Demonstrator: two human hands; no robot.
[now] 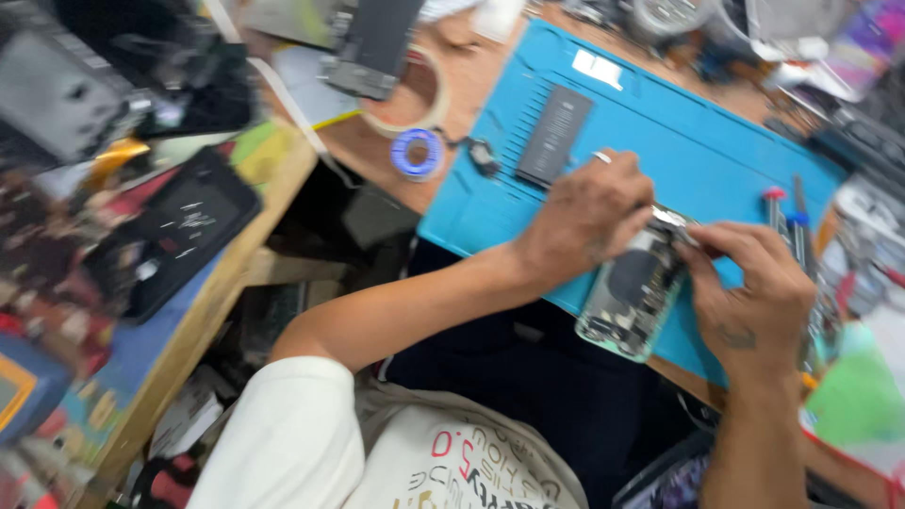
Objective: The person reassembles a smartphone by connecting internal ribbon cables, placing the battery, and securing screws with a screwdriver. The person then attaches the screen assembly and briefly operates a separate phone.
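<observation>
— Judging from how things lie, how far is the work on the opened phone (pixel 630 294) taken to be?

— Midway, it seems. The phone is lying open at the near edge of the blue mat (pixel 698 151), its innards exposed; a long black battery-like part (pixel 553 136) is set apart on the mat, well above it. Closing up is not yet done.

— How are the hands placed?

— The left hand (pixel 583 219) is curled over the phone's upper end, and a thin metal tool (pixel 671 219) appears to be pinched there. The right hand (pixel 754 283) is closed at the fingertips beside the same end; what is gripped cannot be told through the blur.

— Any labels or packages?

— A small white label (pixel 598 68) is stuck near the mat's far corner. A blue tape roll (pixel 417 153) is lying on the wooden surface (pixel 471 75) just left of the mat.
</observation>
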